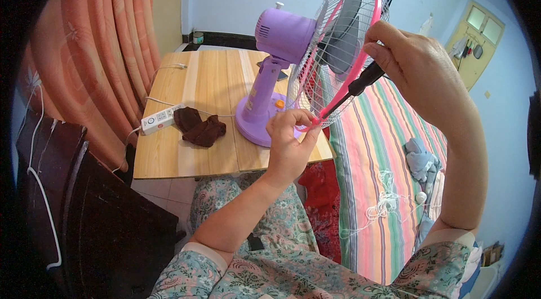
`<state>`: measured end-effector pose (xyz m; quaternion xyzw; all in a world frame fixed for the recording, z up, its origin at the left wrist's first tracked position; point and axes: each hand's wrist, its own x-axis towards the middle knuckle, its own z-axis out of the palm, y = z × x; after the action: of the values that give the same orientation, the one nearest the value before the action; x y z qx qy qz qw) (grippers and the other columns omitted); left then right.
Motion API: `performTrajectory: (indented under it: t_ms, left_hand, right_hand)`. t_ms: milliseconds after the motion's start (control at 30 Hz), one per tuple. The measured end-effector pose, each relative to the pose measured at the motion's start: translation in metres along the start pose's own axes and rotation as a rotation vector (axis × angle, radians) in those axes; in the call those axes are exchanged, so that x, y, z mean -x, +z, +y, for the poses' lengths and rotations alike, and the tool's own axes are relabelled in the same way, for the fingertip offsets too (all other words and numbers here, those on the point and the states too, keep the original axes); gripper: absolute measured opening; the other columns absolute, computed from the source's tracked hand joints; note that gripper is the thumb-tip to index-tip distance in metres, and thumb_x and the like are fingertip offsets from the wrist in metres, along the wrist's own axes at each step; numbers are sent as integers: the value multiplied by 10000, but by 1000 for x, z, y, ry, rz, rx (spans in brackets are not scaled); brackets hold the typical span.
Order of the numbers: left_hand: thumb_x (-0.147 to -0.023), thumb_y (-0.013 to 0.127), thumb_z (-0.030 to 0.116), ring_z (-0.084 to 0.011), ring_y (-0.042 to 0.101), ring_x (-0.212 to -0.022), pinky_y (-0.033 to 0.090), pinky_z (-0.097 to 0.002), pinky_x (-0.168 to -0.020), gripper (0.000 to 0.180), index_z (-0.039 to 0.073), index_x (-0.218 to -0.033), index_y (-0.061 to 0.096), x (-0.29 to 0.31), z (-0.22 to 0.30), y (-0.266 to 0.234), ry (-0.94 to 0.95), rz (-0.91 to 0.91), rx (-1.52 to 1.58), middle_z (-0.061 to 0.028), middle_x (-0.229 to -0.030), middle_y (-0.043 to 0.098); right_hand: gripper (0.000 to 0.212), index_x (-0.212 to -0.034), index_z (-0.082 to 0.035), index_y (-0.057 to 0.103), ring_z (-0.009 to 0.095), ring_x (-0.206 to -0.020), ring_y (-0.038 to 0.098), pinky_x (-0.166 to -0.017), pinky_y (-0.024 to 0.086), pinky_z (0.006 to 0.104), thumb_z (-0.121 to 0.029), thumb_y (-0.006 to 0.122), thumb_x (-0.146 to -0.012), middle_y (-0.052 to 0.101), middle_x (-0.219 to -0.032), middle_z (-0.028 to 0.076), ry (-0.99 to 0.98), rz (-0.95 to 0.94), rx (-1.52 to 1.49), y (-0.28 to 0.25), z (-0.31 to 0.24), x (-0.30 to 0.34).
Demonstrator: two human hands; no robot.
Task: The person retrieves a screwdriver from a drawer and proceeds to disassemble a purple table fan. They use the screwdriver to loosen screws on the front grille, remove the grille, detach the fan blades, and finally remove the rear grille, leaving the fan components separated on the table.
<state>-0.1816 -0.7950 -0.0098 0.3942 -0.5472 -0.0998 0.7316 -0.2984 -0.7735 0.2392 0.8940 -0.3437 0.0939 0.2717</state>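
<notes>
A purple electric fan stands on a wooden table, its head turned to the right. Grey blades show through the wire cage, which has a pink rim. My right hand is closed on a black-handled screwdriver, whose shaft slants down to the bottom of the rim. There my left hand pinches the pink rim between thumb and fingers. Whether the screwdriver tip sits in a screw is too small to tell. An orange knob is on the fan's base.
On the table lie a white power strip and a dark brown cloth. A bed with a striped sheet is to the right, bearing a white cable and bluish clothing. Orange curtains and dark furniture stand left.
</notes>
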Motion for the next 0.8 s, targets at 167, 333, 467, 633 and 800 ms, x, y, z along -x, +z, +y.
performTrajectory:
  t_ms: [167,333,467,633,800]
  left_hand:
    - [-766,714,47,-203,505,-923,355,-349,-897,239,87,-884,510,0,5,-2,-9,-11,-61,-24,-927,600]
    - [-771,713,50,-206,499,-930,352,-351,-904,240,89,-888,508,1,4,0,-16,11,-79,-22,-940,601]
    - [-776,712,56,-204,495,-938,352,-347,-905,237,87,-891,507,1,3,0,-20,8,-51,-22,-945,602]
    - [-778,711,54,-199,495,-938,352,-343,-906,238,86,-893,505,1,3,1,-15,-5,-45,-21,-946,601]
    - [-785,707,58,-196,494,-940,349,-340,-909,235,87,-900,504,2,3,0,-36,-10,-52,-21,-947,600]
  right_hand:
    - [205,-1083,-50,556,280,-800,621,-702,490,384,-120,588,-892,620,-903,134,-104,167,-92,8,6,7]
    - [186,-1041,-44,555,291,-743,617,-673,481,387,-165,586,-904,616,-831,138,-122,147,-282,7,9,0]
    - [216,-936,-47,545,314,-644,598,-615,462,402,-262,522,-949,592,-689,138,-25,101,59,9,3,-3]
    - [197,-968,-59,542,303,-648,590,-605,442,392,-255,519,-953,584,-699,139,48,65,35,3,-3,-1]
    - [207,-1038,-41,553,273,-834,606,-661,470,380,-221,527,-942,601,-846,132,-183,104,-83,2,13,8]
